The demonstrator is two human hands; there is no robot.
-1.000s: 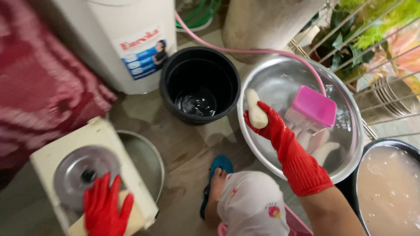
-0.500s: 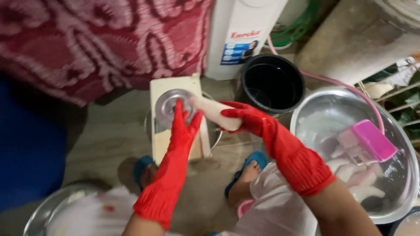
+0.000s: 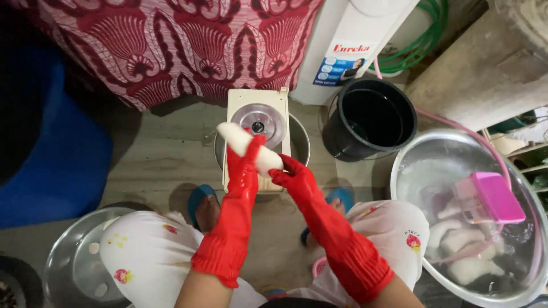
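Two red-gloved hands are gripping a white root (image 3: pixel 249 147): left hand (image 3: pixel 245 165) around its middle, right hand (image 3: pixel 292 174) holding its lower end. Both are hovering over a cream slicer (image 3: pixel 258 108).

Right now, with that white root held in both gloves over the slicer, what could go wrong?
The peeled white root looks wet and both red-gloved hands, left hand and right hand, grip it only near its lower end, so it might slip. The slicer sits across a metal bowl, so pressing down could perhaps tip it. The pink hose crosses the floor beside the big basin near the feet, a possible snag.
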